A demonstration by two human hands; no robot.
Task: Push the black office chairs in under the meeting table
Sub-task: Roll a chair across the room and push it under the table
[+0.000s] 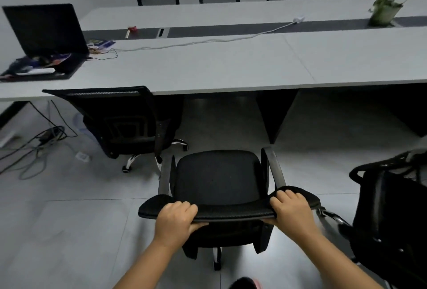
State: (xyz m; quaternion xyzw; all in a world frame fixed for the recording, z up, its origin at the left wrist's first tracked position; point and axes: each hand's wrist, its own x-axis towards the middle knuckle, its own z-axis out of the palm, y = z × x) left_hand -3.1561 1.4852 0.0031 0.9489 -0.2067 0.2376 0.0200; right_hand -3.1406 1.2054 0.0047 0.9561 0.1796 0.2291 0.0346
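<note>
Chair (219, 177) short of surface (231, 67) edge, seat facing it. Left hand (175, 218), right hand (292, 210) grip backrest top, fingers curled over rim. Likely rolls easy on casters; mesh soft, push frame edge. Second chair (120, 122) left, tucked partway.

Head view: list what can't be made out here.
- Right chair: cut off by the frame edge and blurred.
- Held chair: its base is mostly hidden under the seat and backrest that both hands grip.
- Laptop: screen dark, clutter on it unreadable.
- Plant: blurred.
</note>
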